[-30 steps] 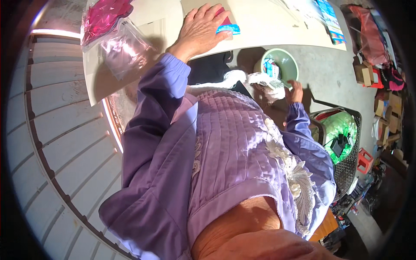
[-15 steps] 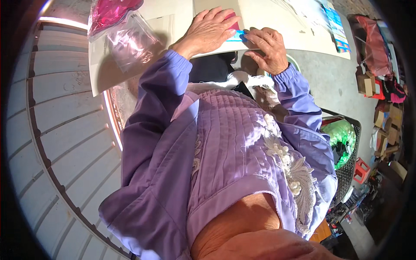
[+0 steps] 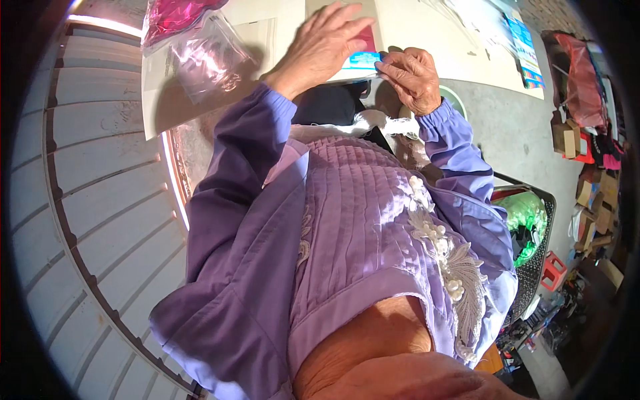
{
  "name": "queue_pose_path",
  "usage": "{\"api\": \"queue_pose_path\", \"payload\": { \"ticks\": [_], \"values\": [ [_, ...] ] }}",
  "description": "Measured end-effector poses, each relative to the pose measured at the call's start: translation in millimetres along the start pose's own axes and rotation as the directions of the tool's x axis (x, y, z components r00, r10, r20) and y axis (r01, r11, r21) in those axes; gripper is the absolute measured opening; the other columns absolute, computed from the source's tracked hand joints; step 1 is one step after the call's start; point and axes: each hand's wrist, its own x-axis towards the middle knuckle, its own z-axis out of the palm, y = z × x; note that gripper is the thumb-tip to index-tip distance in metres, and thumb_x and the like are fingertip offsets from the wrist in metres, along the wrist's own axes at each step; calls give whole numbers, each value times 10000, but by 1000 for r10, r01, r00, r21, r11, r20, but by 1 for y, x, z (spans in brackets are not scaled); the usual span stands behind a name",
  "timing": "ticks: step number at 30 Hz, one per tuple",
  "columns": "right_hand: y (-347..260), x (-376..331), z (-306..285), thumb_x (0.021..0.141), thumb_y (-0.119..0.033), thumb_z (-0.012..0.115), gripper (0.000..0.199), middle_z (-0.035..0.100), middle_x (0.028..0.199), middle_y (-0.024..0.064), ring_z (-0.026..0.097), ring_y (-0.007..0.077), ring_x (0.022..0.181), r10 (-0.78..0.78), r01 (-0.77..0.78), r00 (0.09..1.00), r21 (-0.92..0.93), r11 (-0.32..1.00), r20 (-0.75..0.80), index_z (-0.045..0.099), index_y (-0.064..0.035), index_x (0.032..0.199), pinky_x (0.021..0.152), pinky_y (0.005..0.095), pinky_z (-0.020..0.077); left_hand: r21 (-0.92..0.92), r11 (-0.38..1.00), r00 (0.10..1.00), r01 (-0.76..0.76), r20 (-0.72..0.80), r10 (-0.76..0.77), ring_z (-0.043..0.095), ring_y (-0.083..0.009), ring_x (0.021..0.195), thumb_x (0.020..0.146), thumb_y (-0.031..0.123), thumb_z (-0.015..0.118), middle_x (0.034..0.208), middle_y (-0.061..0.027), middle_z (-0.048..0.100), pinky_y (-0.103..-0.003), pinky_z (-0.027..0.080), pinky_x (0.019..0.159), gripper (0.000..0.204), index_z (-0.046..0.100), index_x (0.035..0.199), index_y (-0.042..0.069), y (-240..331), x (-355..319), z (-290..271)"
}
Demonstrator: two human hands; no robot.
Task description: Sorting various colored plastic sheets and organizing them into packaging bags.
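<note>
A flat packet with a blue printed strip [image 3: 363,60] and a dark pink part lies at the near edge of the white table [image 3: 453,60]. Over its left side stretches my left hand [image 3: 323,50], fingers apart, partly covering the pink area. My right hand [image 3: 413,77] is closed, with thumb and forefinger pinched at the right corner of the blue strip. What lies under the left palm is hidden.
Shiny pink packets [image 3: 177,20] and clear plastic bags [image 3: 210,63] lie on the table's left. Blue printed sheets [image 3: 527,53] are at its right end. A dark crate [image 3: 537,253] with a green bag and a red stool [image 3: 554,271] stand to the right.
My left hand has lifted slightly and its fingers have spread, uncovering more of the blue strip. The fingers of my right hand have drawn together at the packet's corner.
</note>
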Motion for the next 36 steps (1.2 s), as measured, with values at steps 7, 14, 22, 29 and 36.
{"api": "queue_pose_path", "payload": {
  "ticks": [7,14,22,29,36],
  "values": [
    [-6,4,-4,697,-94,776,224,695,900,22,587,205,877,91,-89,995,71,993,-31,758,-102,921,801,350,436,-216,976,1000,7,-4,-8,544,-286,1053,797,219,715,1123,-72,602,-380,425,921,386,615,1152,104,-1,-41,-48],
    [-6,7,-3,740,-83,762,188,696,916,36,580,197,877,132,-129,991,140,982,-14,752,-76,928,831,333,434,-231,963,989,141,-11,-147,591,-255,932,774,166,737,983,-55,642,-365,473,815,242,666,995,95,-8,-56,-31],
    [-3,13,-6,766,-48,751,91,701,842,66,586,189,859,335,-343,939,309,887,81,730,-35,854,821,330,437,-261,896,930,360,25,-366,617,-252,753,835,132,692,833,-113,625,-329,493,691,156,649,902,-2,0,-51,-27],
    [-8,27,-6,785,-79,748,86,681,734,56,591,155,698,582,-628,778,298,719,235,702,-13,755,696,308,468,-69,912,914,405,28,-404,620,-279,668,872,206,653,725,-133,616,-348,499,621,218,596,815,3,1,-39,-28],
    [-9,36,-5,780,-242,779,266,629,596,38,565,114,546,667,-701,700,67,710,256,648,-28,691,563,284,455,59,923,919,381,91,-385,656,-361,691,911,250,594,718,-180,638,-429,509,594,234,565,872,21,-8,-28,-30]
  ]
}}
